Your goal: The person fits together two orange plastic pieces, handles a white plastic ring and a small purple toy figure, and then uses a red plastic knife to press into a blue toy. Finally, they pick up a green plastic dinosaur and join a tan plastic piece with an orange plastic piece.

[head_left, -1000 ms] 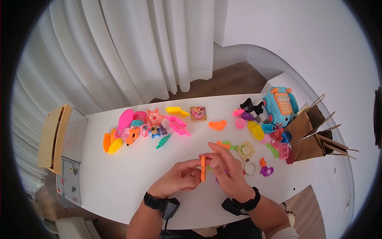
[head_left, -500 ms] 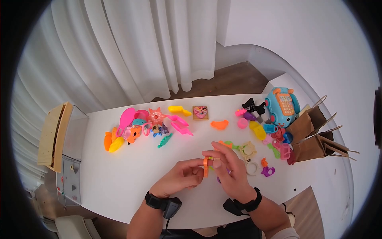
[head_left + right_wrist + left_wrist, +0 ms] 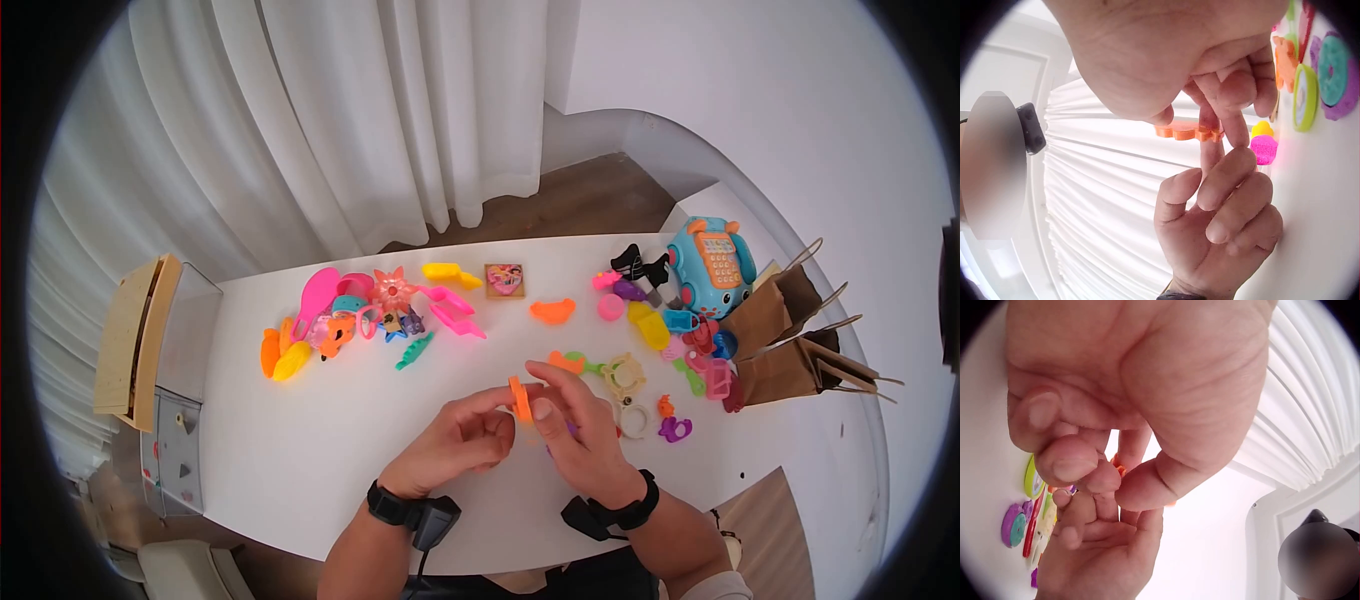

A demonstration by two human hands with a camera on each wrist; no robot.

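Observation:
An orange toy piece with a wavy edge [image 3: 520,398] sits at the outstretched index finger of my left hand [image 3: 445,442], tilted upright between both hands above the table. The other left fingers are curled in. My right hand [image 3: 580,430] faces it, its fingers extended toward the left fingertip and its thumb close to the piece. In the right wrist view the orange piece [image 3: 1179,132] lies across the left index finger, one end near the right thumb. The left wrist view shows only a sliver of it behind the left fingers.
On the white table [image 3: 300,450], toys cluster at the left around a pink paddle [image 3: 318,300]. A blue toy phone [image 3: 715,265] and brown paper bags [image 3: 775,315] stand at the right. A cream ring-shaped toy [image 3: 625,374] and an orange curved piece [image 3: 552,311] lie beyond my hands.
The orange piece has swung on the left index finger, from hanging straight down, through showing its open loop, to tilted higher up. Both hands stay nearly in place; the head view has shifted slightly.

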